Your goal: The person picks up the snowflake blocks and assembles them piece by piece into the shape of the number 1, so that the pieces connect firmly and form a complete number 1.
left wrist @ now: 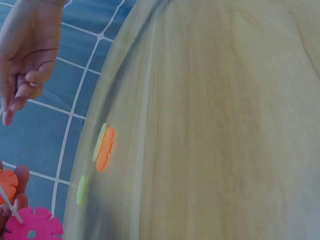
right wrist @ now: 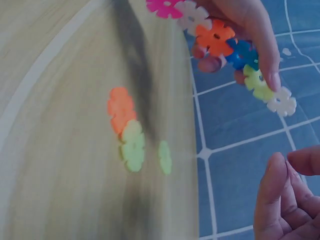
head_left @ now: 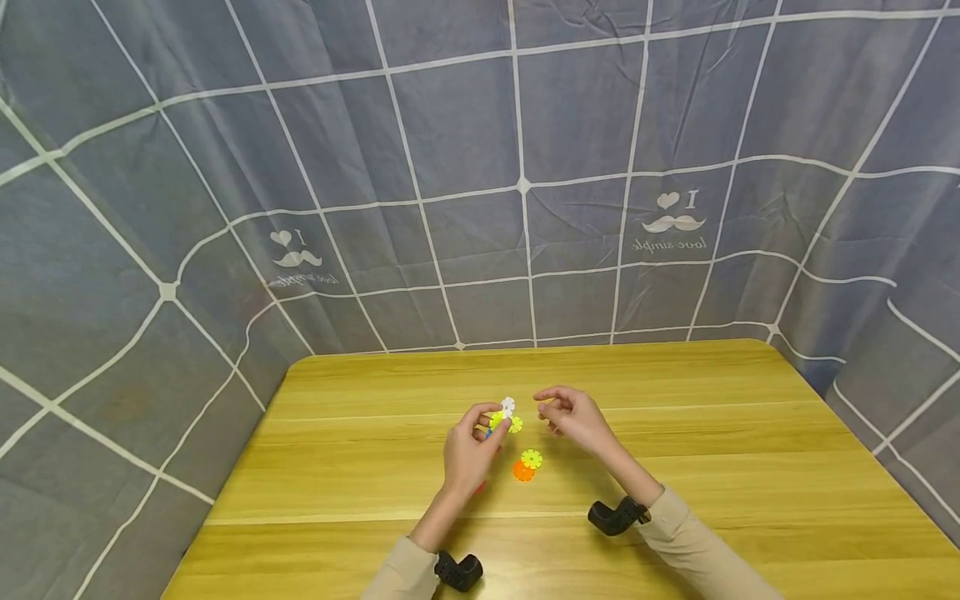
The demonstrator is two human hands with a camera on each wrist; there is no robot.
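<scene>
In the head view my left hand (head_left: 467, 457) is raised over the table, thumb and fingers pinching a chain of joined snowflake discs near its far end. Seen from the right wrist, the chain (right wrist: 216, 37) runs from pink through white, orange, blue and yellow-green to a white disc (right wrist: 282, 102) at the tip. Across from it hovers my right hand (head_left: 576, 421), its fingers loosely bent, thumb and index tips close together and nothing visible between them. Below lie an orange disc (right wrist: 121, 111) and a yellow-green disc (right wrist: 133, 151), overlapping. Another yellow-green disc (right wrist: 165, 157) lies nearby.
The wooden table (head_left: 337, 467) extends around both hands, its far edge meeting a grey curtain (head_left: 465, 208) with white grid lines. A black wrist device (head_left: 617, 517) is on the right arm, and a similar black device (head_left: 459, 572) is on the left.
</scene>
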